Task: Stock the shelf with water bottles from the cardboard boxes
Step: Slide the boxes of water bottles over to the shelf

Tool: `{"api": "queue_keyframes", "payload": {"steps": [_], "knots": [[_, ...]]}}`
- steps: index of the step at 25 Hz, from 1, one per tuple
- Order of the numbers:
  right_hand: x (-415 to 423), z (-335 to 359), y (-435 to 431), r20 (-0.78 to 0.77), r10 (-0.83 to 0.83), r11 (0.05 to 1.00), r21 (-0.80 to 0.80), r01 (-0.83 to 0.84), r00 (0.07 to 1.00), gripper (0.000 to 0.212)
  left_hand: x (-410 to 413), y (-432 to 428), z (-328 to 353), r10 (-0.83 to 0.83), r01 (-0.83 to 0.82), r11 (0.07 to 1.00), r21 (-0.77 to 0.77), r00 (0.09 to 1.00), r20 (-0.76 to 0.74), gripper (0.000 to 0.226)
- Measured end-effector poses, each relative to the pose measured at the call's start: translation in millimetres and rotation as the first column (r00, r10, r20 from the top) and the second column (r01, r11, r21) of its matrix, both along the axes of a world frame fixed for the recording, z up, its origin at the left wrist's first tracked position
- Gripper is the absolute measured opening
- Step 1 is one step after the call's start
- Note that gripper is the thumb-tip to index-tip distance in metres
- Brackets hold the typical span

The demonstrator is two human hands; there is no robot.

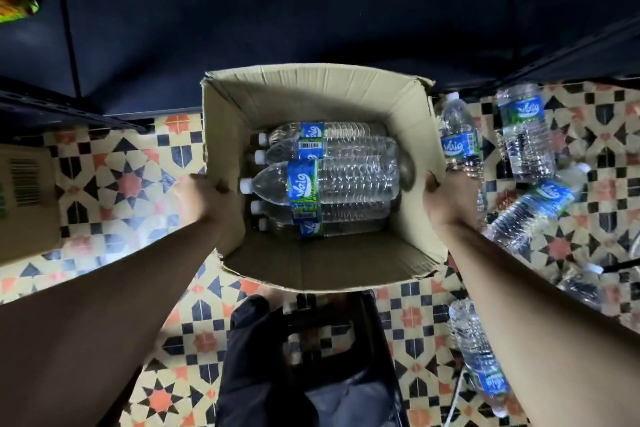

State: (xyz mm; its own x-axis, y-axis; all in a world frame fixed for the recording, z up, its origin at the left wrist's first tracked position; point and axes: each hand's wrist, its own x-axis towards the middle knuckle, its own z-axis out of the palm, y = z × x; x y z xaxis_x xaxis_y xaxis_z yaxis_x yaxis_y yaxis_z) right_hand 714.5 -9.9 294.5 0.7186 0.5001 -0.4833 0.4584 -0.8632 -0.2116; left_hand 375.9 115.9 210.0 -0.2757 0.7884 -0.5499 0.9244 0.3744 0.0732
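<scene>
head view: both forearms extend forward. left hand fingers clamp the left wall of the cardboard box; right hand fingers clamp the right wall, thumbs inside the rim. between the fingers, water bottles lie stacked in the box, caps toward the left fingers. loose bottles lie on the tiled floor beyond the right fingers.

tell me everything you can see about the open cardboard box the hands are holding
The cardboard box is plain brown corrugated card, creased and torn along its rim, its top open with the flaps up. It sits between the dark shelf and the person, above the patterned tile floor. Inside, water bottles with blue labels and white caps lie on their sides, caps pointing left. The left hand grips its left wall and the right hand its right wall.
</scene>
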Motion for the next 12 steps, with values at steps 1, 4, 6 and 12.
{"api": "queue_keyframes", "payload": {"steps": [1,4,6,12], "knots": [[-1,-1,-1,-0.017,-0.006,1.0,-0.005,0.006,1.0,0.043,-1,2,4,-0.015,0.015,1.0,-0.016,1.0,-0.002,0.035],[-8,0,0,-0.05,-0.021,0.999,-0.044,0.018,0.999,0.047,13,7,48,-0.068,0.069,0.996,-0.053,0.997,0.028,0.035],[-16,1,3,-0.043,-0.071,0.996,-0.055,0.068,0.997,0.047,17,10,64,-0.108,0.113,0.99,-0.083,0.992,0.059,0.034],[-75,19,4,0.049,-0.199,0.98,0.023,0.198,0.979,0.052,-5,9,84,-0.265,0.294,0.941,-0.169,0.948,0.178,0.025]]}}
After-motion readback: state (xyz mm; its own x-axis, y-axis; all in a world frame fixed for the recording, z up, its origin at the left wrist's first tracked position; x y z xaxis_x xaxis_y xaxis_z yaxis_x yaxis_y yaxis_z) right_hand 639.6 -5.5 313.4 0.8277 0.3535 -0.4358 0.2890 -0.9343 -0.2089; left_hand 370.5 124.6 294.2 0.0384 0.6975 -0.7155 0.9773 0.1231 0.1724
